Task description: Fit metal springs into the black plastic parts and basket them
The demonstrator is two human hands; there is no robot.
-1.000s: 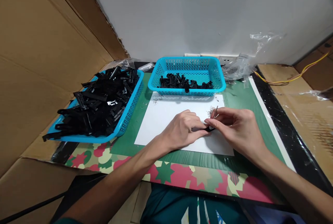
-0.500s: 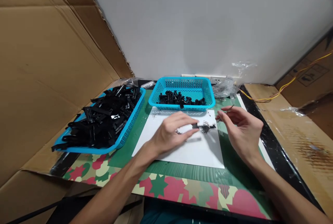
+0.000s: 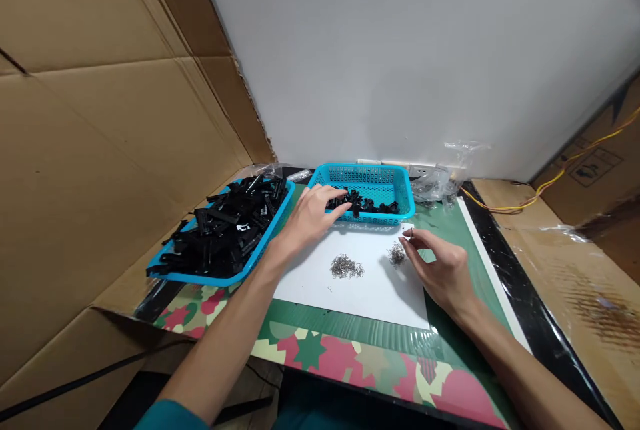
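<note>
My left hand is over the near left edge of a blue basket, thumb and fingers apart around small black plastic parts lying inside. No part is clearly lifted in it. My right hand pinches a thin metal piece, mostly hidden by the fingertips. Just below those fingertips, a small heap of tiny metal pieces lies on a white sheet. A larger heap of the same wire-like pieces is on the sheet between my hands.
A second blue basket, heaped with longer black plastic parts, stands at the left beside a cardboard wall. Clear plastic bags lie behind at the right. Yellow wires run along the right side by a carton.
My left hand has moved from above the sheet up to the basket, and the black part it held is no longer distinct. My right hand has come left to the small heap.
</note>
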